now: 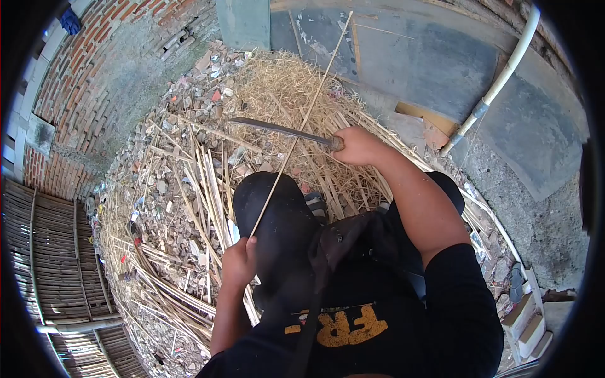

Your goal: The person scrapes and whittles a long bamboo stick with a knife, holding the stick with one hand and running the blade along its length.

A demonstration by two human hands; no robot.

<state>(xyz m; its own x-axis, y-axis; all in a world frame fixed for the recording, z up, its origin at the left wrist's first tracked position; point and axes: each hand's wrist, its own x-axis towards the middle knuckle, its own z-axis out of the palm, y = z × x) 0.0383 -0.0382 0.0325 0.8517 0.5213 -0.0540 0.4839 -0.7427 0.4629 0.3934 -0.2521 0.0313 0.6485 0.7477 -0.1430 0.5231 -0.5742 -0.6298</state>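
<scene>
My left hand (239, 261) is closed on the lower end of a long, thin bamboo strip (301, 126), which slants up and away to the right. In my right hand (358, 146) is the handle of a long-bladed knife (277, 128), its dark blade pointing left. The blade crosses the strip roughly midway along; whether they touch I cannot tell. Below the crossing, the strip passes over my dark-clothed knee (268, 195). Pale shavings (277, 82) lie heaped on the ground beyond the blade.
Split bamboo strips (170, 290) lie on rubble at the left and under the knife. A brick wall (82, 75) rises at upper left, with bamboo panels (57, 252) below it. A white pipe (504, 75) leans at the right by grey boards (422, 63).
</scene>
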